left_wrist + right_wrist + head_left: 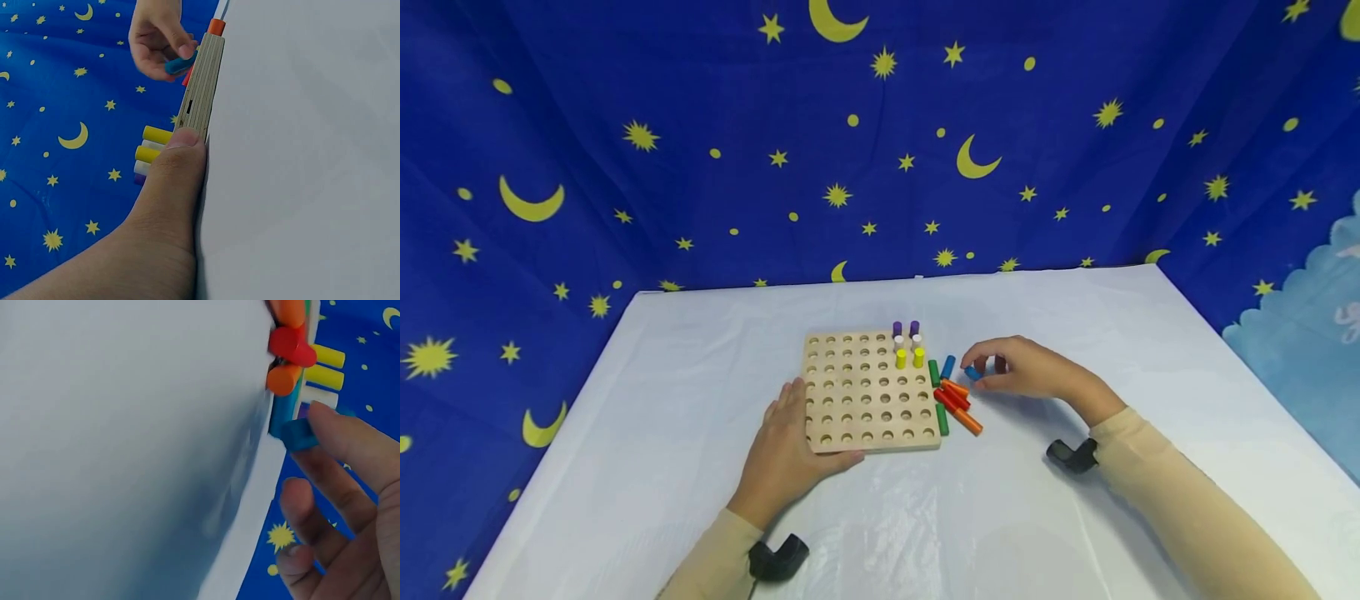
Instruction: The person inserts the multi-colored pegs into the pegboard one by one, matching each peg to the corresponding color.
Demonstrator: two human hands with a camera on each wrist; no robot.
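Observation:
My left hand [784,450] lies at the near left corner of a wooden pegboard [865,408], its thumb [181,159] against the front edge and its fingers along the left side. Between thumb and fingertips, my right hand [1026,367] pinches a blue peg [299,434], just above the table and right of the board. Purple [897,328], white [917,341] and yellow pegs [901,359] stand in pairs in the two rightmost columns at the far end. Other holes in the board show bare.
Against the board's right side lie loose pegs: a second blue peg [948,366], green ones [942,419], and orange [968,422] and red ones [955,397] in a small heap. A white cloth [715,350] covers the table; a blue star-patterned curtain [700,108] hangs behind it.

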